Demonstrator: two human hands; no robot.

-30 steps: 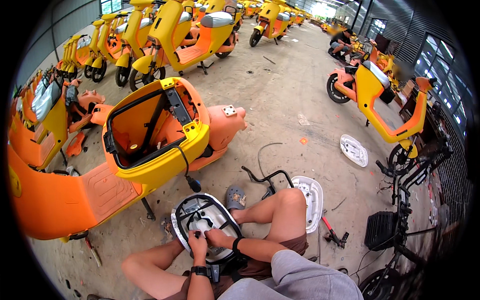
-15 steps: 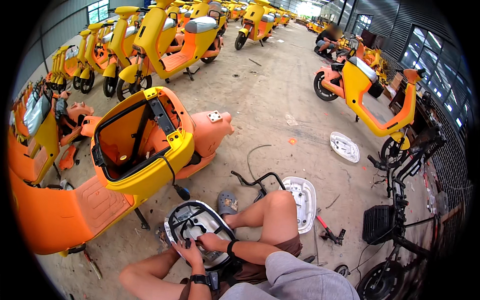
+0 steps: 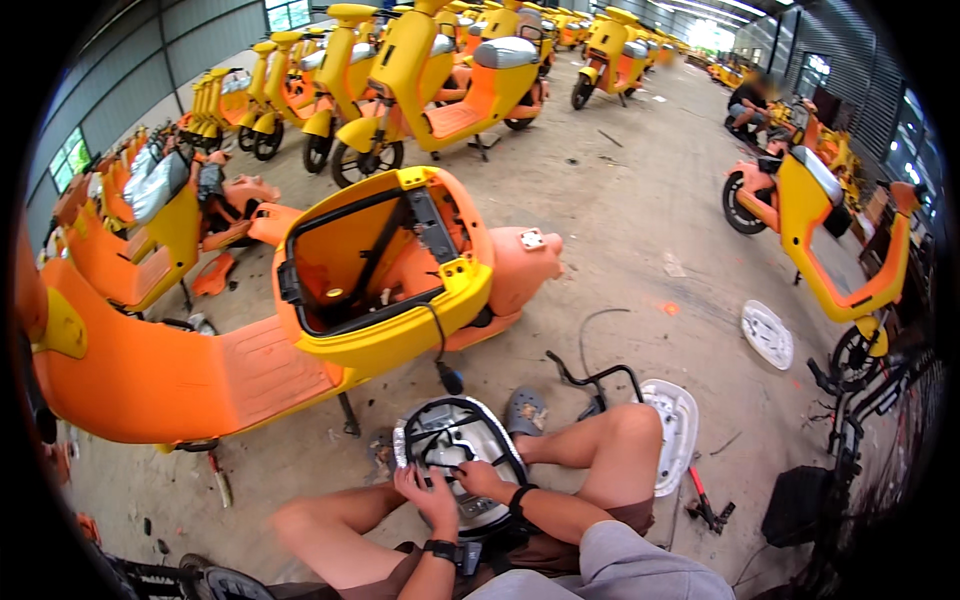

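An overturned scooter seat lies between my bent legs, its pale underside up and a black edge around it. My left hand is at the seat's near left part, fingers bent around something small and dark. Close beside it, my right hand reaches over the seat's inside with its fingers curled in a pinch. What either hand holds is too small to make out. A black strip crosses the inside of the seat near my fingertips.
An orange and yellow scooter body with an open seat compartment stands ahead-left. To my right lie a white seat base, a black bent bar and a red-handled tool. Another scooter stands farther right; a person crouches beyond.
My view has swung left, so the surroundings sit farther right in the picture. Both hands stay close together at the seat, with small shifts of the fingers.
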